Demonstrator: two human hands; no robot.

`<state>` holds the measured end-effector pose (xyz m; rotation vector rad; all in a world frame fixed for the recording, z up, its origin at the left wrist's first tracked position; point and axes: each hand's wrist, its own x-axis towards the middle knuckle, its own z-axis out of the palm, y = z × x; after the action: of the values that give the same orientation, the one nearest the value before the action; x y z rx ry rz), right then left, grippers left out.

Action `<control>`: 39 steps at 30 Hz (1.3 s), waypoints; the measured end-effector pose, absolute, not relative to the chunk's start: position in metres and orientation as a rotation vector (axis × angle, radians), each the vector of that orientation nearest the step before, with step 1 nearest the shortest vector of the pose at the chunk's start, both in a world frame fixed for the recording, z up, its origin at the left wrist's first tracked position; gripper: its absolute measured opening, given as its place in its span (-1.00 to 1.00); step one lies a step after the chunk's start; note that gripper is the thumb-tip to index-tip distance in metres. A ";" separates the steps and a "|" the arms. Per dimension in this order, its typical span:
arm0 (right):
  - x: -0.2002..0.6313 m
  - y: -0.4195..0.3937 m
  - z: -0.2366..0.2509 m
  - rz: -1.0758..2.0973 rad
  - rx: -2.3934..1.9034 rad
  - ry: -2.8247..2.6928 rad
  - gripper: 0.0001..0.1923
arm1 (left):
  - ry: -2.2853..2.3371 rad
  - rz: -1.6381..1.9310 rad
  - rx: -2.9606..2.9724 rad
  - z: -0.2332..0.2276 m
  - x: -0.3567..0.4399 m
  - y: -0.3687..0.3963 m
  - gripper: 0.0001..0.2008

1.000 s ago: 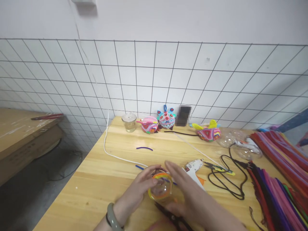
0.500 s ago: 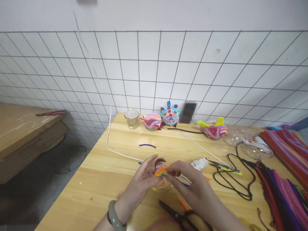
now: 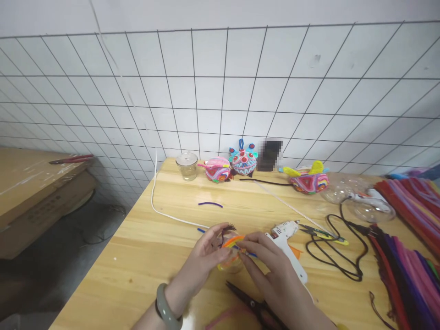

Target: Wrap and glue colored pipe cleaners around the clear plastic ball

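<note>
My left hand (image 3: 202, 256) is wrapped round a clear plastic ball (image 3: 233, 266) trimmed with orange and yellow pipe cleaners, a dark tassel (image 3: 231, 227) at its far side. Against the ball, my right hand (image 3: 275, 266) pinches a blue pipe cleaner (image 3: 252, 255) between thumb and fingers; the fingertips hide part of it. Black-handled scissors (image 3: 252, 303) lie under my right hand, partly covered by it. Just beyond that hand is a white glue gun (image 3: 287, 245) on the table.
Decorated balls (image 3: 243, 158) stand along the wall beside a lidded glass cup (image 3: 187, 167). A purple pipe cleaner (image 3: 210, 204) lies mid-table. On the right are clear plastic balls (image 3: 371, 208), a black cord (image 3: 330, 268), yellow-handled pliers (image 3: 323, 236) and pipe cleaner bundles (image 3: 405, 275).
My right hand has shifted slightly left and down, uncovering more of the glue gun. The left hand keeps its hold on the ball. The view has tilted slightly.
</note>
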<state>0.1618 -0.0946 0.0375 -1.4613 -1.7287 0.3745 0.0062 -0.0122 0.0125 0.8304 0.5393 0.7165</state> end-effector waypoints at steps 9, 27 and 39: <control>0.173 -0.099 0.032 0.377 -1.523 -1.625 -0.78 | 0.555 0.727 0.497 0.015 0.006 -0.010 -0.54; 0.140 -0.100 0.019 0.464 -1.784 -1.600 -0.29 | 0.409 0.762 0.157 0.014 0.007 -0.008 -0.50; 0.157 -0.099 0.021 0.497 -1.735 -1.510 -0.34 | 0.252 0.578 0.393 0.009 0.010 -0.017 -0.63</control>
<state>0.1565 -0.0991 0.0215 -1.7346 -1.5097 0.4969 0.0100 -0.0172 0.0087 0.3930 0.2524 0.5778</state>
